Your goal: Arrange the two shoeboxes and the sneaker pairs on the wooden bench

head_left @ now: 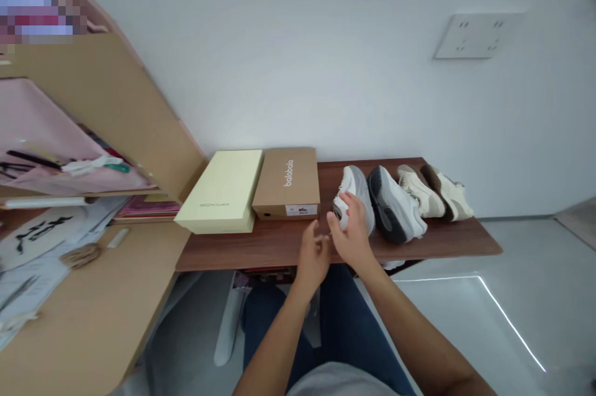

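My right hand (352, 236) is raised just before a white and grey sneaker (361, 188), its thumb and fingers apart and nothing held. It hides part of that shoe, so I cannot tell if they touch. Close by on the left, my left hand (314, 254) hovers over the front edge of the brown wooden shelf (274, 247), fingers loosely curled but apart, with nothing in it. The matching sneaker (403, 207) lies tilted with its dark sole showing. Beyond it on the right are a cream shoe (421, 191) and another cream shoe (449, 194).
A closed brown shoebox (291, 179) stands left of the sneakers, beside a pale yellow box (228, 185). At far left is a desk (116, 309) with papers and a pink organizer (56, 135). The white wall (298, 61) rises behind, with a socket plate (479, 36).
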